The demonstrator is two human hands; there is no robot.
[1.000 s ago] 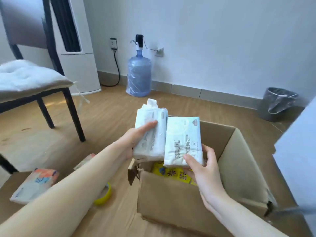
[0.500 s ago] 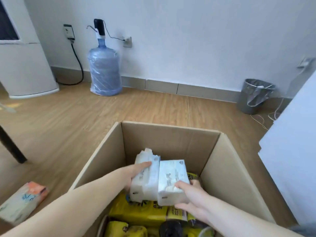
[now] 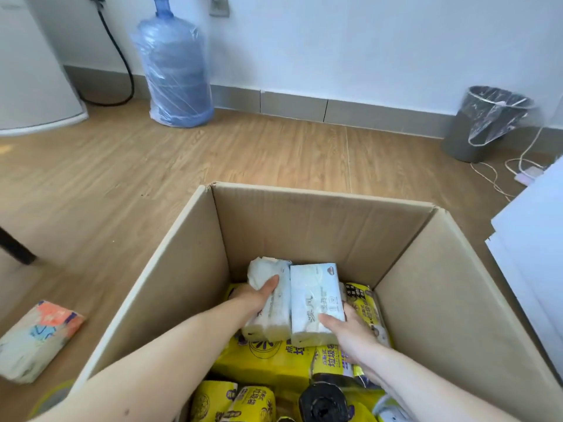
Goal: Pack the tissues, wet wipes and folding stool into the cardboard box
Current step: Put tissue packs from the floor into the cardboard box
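Both my hands are deep inside the open cardboard box. My left hand grips a white tissue pack, thumb on top. My right hand holds a second pale-blue tissue pack pressed against the first. The two packs lie side by side on yellow packages near the box's far wall. Another tissue pack with orange and blue print lies on the floor left of the box. No folding stool shows.
A black roll lies among the yellow packages at the box's near side. A wrapped water bottle stands at the wall. A lined grey bin with cables is far right. White panels lean beside the box. A chair leg is left.
Both hands have lowered the two tissue packs from above the box rim down onto the yellow packages inside. My view has tipped further down into the box.
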